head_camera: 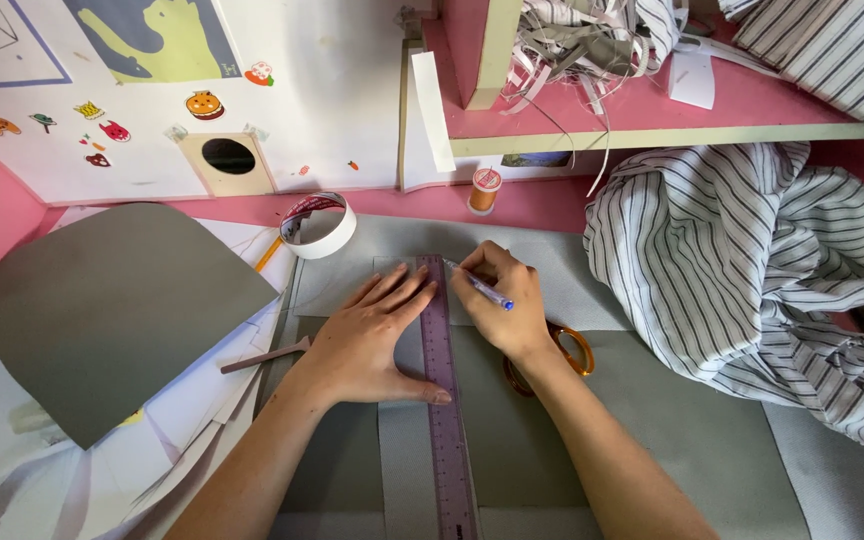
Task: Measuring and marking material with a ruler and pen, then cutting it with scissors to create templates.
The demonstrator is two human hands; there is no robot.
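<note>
The left hand (367, 345) lies flat, fingers spread, pinning the purple ruler (444, 400) onto grey fabric (512, 450) on the desk. The right hand (502, 300), fingers closed round a blue pen (482, 287), appears mid-line along the ruler's edge; a steady stroke is needed. Orange scissors (572, 350) lie half hidden under the wrist; the pen tip is hidden.

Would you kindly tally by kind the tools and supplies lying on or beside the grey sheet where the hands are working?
Rulers: 1, purple, pressed flat by the left hand
Pens: 1, in the right hand
Scissors: 1, orange-handled
Tape rolls: 1
Thread spools: 1, orange
Total: 5
</note>
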